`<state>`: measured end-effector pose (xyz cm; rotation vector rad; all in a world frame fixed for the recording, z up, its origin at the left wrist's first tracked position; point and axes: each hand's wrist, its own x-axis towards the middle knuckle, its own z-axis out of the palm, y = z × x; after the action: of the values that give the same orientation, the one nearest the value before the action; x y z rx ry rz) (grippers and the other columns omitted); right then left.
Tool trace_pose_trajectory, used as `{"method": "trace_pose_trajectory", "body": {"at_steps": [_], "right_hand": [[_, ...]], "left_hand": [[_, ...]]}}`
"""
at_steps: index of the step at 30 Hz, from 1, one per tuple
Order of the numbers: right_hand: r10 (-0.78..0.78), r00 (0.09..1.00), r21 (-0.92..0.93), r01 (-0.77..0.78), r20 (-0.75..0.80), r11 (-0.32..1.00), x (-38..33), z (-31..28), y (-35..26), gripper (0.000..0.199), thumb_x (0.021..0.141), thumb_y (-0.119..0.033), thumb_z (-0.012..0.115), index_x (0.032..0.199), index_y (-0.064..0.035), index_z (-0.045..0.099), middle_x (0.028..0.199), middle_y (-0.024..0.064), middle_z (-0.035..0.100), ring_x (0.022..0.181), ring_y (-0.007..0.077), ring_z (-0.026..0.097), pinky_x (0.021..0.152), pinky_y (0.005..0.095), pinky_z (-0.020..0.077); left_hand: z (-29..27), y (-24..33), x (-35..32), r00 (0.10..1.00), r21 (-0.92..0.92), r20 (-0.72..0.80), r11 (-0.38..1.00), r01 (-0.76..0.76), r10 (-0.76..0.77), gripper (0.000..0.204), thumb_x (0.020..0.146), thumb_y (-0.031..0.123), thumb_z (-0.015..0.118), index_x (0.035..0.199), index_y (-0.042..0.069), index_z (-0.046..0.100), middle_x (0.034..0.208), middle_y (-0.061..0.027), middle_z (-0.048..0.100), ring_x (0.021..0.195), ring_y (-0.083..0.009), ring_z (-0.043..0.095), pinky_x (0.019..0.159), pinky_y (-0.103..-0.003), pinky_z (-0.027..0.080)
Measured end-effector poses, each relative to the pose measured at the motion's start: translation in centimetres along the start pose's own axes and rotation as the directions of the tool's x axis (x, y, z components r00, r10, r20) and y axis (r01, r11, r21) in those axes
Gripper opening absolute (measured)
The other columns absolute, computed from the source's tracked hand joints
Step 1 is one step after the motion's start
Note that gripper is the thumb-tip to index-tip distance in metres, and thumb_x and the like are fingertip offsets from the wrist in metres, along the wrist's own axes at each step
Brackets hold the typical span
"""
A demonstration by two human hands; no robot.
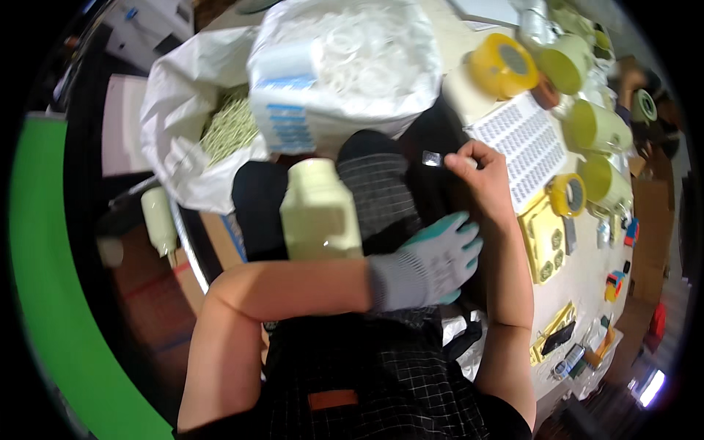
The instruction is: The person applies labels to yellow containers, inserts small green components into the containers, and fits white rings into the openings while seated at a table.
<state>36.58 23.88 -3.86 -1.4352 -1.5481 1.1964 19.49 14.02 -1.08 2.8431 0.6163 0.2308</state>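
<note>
A pale yellow wide-necked bottle (320, 213) lies across my lap between my thighs, its lower end hidden under my left forearm. My left hand (438, 262), in a grey knitted glove with teal fingertips, reaches across to the right. Its fingers are stretched out and hold nothing visible. My bare right hand (482, 172) is at the table's edge, closed in a pinch on a small shiny label (433, 158) that sticks out past the fingertips. Beside that hand a white sheet with rows of small labels (521, 150) lies on the table.
Ahead stands a white sack of clear plastic rings (352, 51), beside a sack of thin pale green pieces (231, 128). Rolls of yellow tape (502, 66), yellow-green cups (598, 126) and yellow sticker sheets (544, 238) cover the table on the right. Another pale bottle (159, 220) is at left.
</note>
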Motion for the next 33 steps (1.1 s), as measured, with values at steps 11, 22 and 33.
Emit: {"method": "trace_pose_trajectory", "body": {"at_steps": [11, 22, 33], "right_hand": [[0.048, 0.905, -0.098, -0.007, 0.423, 0.995, -5.4, 12.0, -2.3, 0.046, 0.079, -0.039, 0.096, 0.083, 0.0004, 0.073, 0.078, 0.0066, 0.068, 0.071, 0.0146, 0.063, 0.067, 0.0319, 0.0510], [0.144, 0.919, -0.210, -0.069, 0.367, 0.975, -5.7, 13.3, -2.8, 0.049, 0.078, -0.044, 0.096, 0.084, -0.0011, 0.074, 0.080, 0.0076, 0.072, 0.071, 0.0163, 0.068, 0.069, 0.0321, 0.0539], [-0.001, 0.945, -0.357, 0.125, 0.326, 0.926, -5.6, 13.5, -3.9, 0.050, 0.076, -0.045, 0.096, 0.081, -0.0016, 0.072, 0.077, 0.0100, 0.070, 0.069, 0.0232, 0.069, 0.066, 0.0360, 0.0538]], "left_hand": [[3.7, 4.6, -20.6, 0.515, -0.234, -0.596, 0.747, 0.622, -0.616, 0.055, 0.075, 0.019, 0.086, 0.125, 0.008, 0.065, 0.130, -0.0103, 0.066, 0.112, -0.0343, 0.064, 0.095, -0.050, 0.049], [4.9, 4.1, -20.7, 0.584, -0.150, -0.619, 0.808, 0.570, -0.526, 0.032, 0.073, 0.025, 0.083, 0.103, 0.024, 0.070, 0.122, -0.0066, 0.068, 0.115, -0.0300, 0.064, 0.091, -0.049, 0.050], [5.2, 4.5, -20.1, 0.608, -0.172, -0.476, 0.745, 0.644, -0.636, 0.050, 0.086, 0.033, 0.078, 0.131, 0.014, 0.068, 0.144, -0.0114, 0.061, 0.116, -0.0288, 0.061, 0.093, -0.047, 0.049]]}}
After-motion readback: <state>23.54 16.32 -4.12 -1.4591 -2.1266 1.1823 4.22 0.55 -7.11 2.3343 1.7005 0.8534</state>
